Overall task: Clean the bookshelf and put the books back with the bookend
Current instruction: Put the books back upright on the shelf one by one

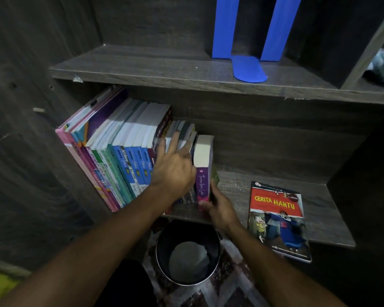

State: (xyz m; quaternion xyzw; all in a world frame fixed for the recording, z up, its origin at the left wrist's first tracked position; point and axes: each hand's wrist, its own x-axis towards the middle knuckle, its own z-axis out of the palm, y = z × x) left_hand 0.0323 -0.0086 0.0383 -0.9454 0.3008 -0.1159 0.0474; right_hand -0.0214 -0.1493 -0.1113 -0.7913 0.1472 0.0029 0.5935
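Holding the purple paperback book (203, 185) at its lower end, the right hand (220, 210) has its thumb and fingers (215, 196) curled round the spine and back cover. The book stands upright at the end of the row of leaning colourful schoolbooks (129, 156) on the dark wooden lower shelf (235, 185). The left hand (175, 167) lays straight, spread fingers (175, 138) flat against that row and grips nothing; it only presses the books away from the right fingers.

I judge the purple book light and fairly stiff when closed, but its glossy cover may slip, so a hold across the spine near the bottom seems good. The row is probably heavy together and may tip over without the pressing fingers.

The blue metal bookend (248, 69) stands on the shelf above, beyond the reach of both hands. A red-covered paperback (277, 222) lies flat on the outer side of the right fingers, apart from them.
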